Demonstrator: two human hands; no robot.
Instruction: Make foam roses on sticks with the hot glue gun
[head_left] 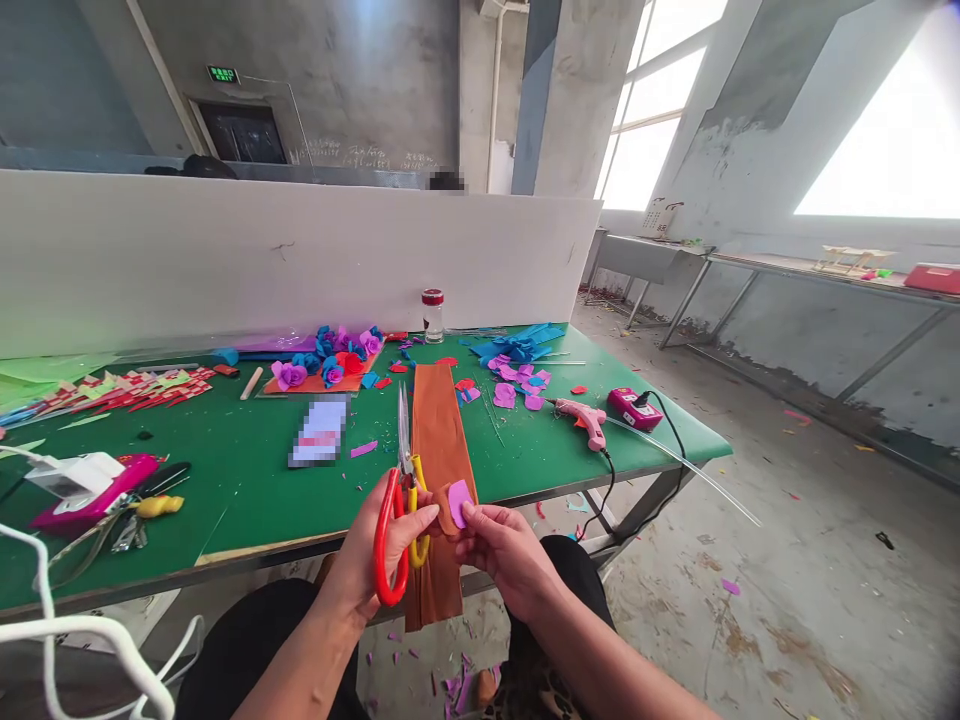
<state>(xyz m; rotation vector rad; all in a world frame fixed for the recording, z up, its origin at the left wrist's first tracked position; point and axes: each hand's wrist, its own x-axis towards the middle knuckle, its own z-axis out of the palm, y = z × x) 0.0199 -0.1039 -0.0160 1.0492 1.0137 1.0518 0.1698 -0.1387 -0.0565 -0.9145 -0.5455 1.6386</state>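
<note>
My left hand (364, 555) is closed around a pair of scissors (403, 430) with one red and one yellow handle, the blades pointing up and away from me. Its thumb and fingers also pinch a small brown crepe paper piece (444, 505). My right hand (510, 550) pinches a purple paper petal (459, 500), which lies over the brown piece. Beneath both, a long strip of brown crepe paper (435, 420) stretches along the green table and hangs over its front edge. Whether the scissor blades are fully together is hard to make out.
Purple petals (504, 397), blue paper (521, 343) and paper flowers (330, 355) lie toward the back. A pink glue gun (585, 420) with its cord rests at right. A phone (320, 430) and a lidded jar (433, 318) stand on the table (262, 500). A white board (300, 260) closes the back.
</note>
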